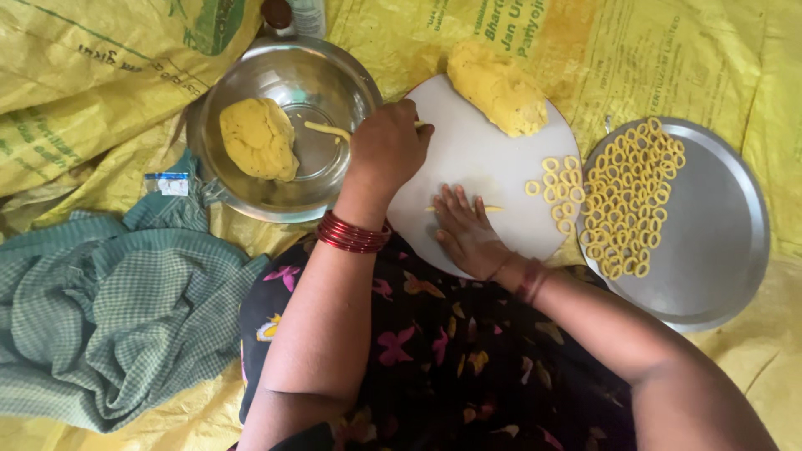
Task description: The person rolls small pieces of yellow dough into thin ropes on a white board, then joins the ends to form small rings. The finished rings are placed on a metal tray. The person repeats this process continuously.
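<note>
While the right hand (466, 227) lies flat, fingers spread, pressing a thin rope of yellow dough (493, 209) against the round white board (476, 150), the left hand (386, 146) is curled loosely at the board's edge beside the steel bowl (334, 79), and it looks pinched on the end of a dough strip, though I can't quite tell from here. Open palm on the board, that's a rolling posture, nothing gripped there. A big lump of dough (499, 88) waits at the far side of the board, within easy reach, and a second lump (259, 138) sits in the bowl with a stray strip (327, 129) beside it. Finished rings (558, 188) gather at the board's right edge, just beside the steel plate (718, 242) where dozens more rings (628, 196) lie packed together, touching, kept off the yellow sacking (67, 100). A green checked cloth (100, 309) lies bunched off to the left
</note>
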